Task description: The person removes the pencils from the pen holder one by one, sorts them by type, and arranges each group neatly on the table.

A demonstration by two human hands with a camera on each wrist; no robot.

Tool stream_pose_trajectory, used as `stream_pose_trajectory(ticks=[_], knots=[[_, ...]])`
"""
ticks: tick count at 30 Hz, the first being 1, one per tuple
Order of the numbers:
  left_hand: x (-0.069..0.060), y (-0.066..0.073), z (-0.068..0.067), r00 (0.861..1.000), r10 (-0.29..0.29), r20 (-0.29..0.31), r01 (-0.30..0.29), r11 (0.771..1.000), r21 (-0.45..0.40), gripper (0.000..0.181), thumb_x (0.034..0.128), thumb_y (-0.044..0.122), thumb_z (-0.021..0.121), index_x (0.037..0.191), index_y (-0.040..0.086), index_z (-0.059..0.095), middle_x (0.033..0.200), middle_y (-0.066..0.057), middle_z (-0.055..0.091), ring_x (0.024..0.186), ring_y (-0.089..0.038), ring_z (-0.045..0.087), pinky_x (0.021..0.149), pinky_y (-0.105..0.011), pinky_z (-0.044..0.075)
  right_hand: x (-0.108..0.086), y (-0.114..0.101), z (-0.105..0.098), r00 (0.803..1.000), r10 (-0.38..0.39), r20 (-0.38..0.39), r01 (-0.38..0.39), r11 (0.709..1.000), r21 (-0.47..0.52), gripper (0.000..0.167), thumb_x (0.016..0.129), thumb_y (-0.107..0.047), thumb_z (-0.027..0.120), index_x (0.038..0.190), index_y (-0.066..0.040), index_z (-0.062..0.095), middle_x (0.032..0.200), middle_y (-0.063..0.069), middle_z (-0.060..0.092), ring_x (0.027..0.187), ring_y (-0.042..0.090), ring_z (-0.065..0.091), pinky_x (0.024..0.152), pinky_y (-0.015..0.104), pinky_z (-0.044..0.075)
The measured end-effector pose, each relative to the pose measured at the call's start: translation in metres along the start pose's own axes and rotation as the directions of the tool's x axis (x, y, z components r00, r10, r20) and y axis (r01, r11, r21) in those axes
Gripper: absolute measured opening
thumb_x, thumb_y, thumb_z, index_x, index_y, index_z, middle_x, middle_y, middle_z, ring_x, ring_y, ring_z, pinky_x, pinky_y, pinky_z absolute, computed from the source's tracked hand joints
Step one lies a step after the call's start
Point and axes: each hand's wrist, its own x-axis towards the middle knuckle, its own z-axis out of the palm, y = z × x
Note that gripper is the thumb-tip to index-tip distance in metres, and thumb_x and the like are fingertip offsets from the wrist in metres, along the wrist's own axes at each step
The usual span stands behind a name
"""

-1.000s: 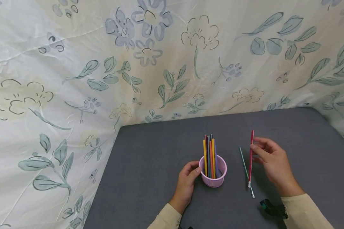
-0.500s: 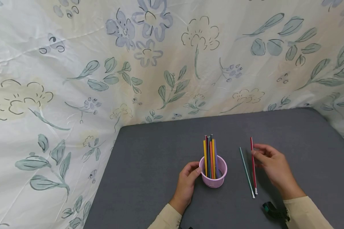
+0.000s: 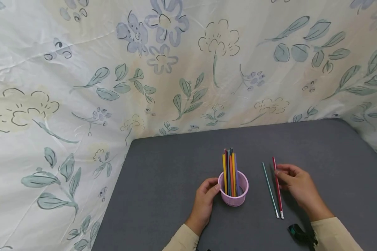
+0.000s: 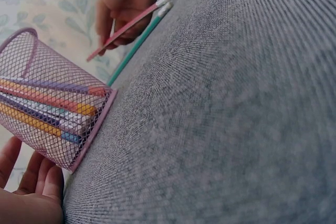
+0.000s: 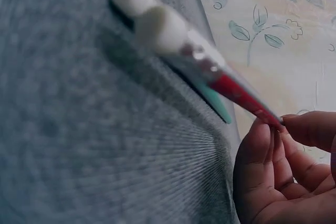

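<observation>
A pink mesh cup (image 3: 234, 200) holds several coloured pencils (image 3: 231, 174). My left hand (image 3: 203, 202) rests against the cup's left side, thumb at the rim; in the left wrist view the fingers (image 4: 44, 177) lie along the mesh cup (image 4: 52, 66). My right hand (image 3: 301, 188) pinches a red pencil (image 3: 278, 191) between thumb and fingertips, its white eraser end toward me. Just left of it a green pencil (image 3: 270, 190) lies on the table. In the right wrist view the hand (image 5: 289, 177) grips the red pencil (image 5: 236, 90), the green pencil (image 5: 212, 100) beyond it.
The dark grey table (image 3: 163, 174) is bordered at the back and left by a hanging floral cloth (image 3: 176, 87). A black device (image 3: 298, 233) sits at my right wrist, close to the tabletop.
My right hand has moved toward me, bringing the red pencil down from across the green one to its right side, nearly parallel. My left hand and the cup have stayed put.
</observation>
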Motion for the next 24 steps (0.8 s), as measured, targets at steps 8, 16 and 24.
stream_pose_trajectory(ticks=[8, 16, 24], knots=[[-0.0004, 0.0011, -0.0002, 1.000, 0.007, 0.012, -0.007, 1.000, 0.000, 0.033, 0.1071, 0.017, 0.064, 0.131, -0.005, 0.069, 0.126, -0.017, 0.069, 0.119, -0.026, 0.062, 0.106, -0.031, 0.047, -0.0008, 0.0008, 0.0009, 1.000, 0.005, 0.005, -0.005, 0.999, -0.037, 0.036, 0.108, -0.005, 0.065, 0.134, 0.020, 0.059, 0.107, 0.021, 0.072, 0.083, 0.008, 0.068, 0.066, 0.033, 0.062], [0.0000, 0.0004, -0.0007, 1.000, 0.005, 0.006, -0.005, 1.000, 0.001, 0.033, 0.1069, 0.017, 0.065, 0.130, -0.005, 0.069, 0.125, -0.017, 0.070, 0.118, -0.026, 0.062, 0.105, -0.031, 0.047, -0.0007, 0.0009, -0.0008, 0.998, 0.047, 0.037, -0.046, 0.999, -0.005, 0.043, 0.111, -0.014, 0.064, 0.138, 0.019, 0.058, 0.111, 0.017, 0.072, 0.083, 0.017, 0.069, 0.069, 0.035, 0.063], [-0.0004, 0.0010, -0.0017, 1.000, 0.002, 0.009, -0.002, 1.000, -0.004, 0.033, 0.1071, 0.017, 0.065, 0.130, -0.006, 0.069, 0.125, -0.017, 0.070, 0.117, -0.025, 0.062, 0.104, -0.031, 0.048, -0.0022, 0.0005, 0.0002, 0.999, 0.045, 0.029, -0.045, 0.999, -0.004, 0.045, 0.112, -0.018, 0.064, 0.139, 0.018, 0.059, 0.115, 0.022, 0.071, 0.085, 0.018, 0.069, 0.070, 0.036, 0.063]])
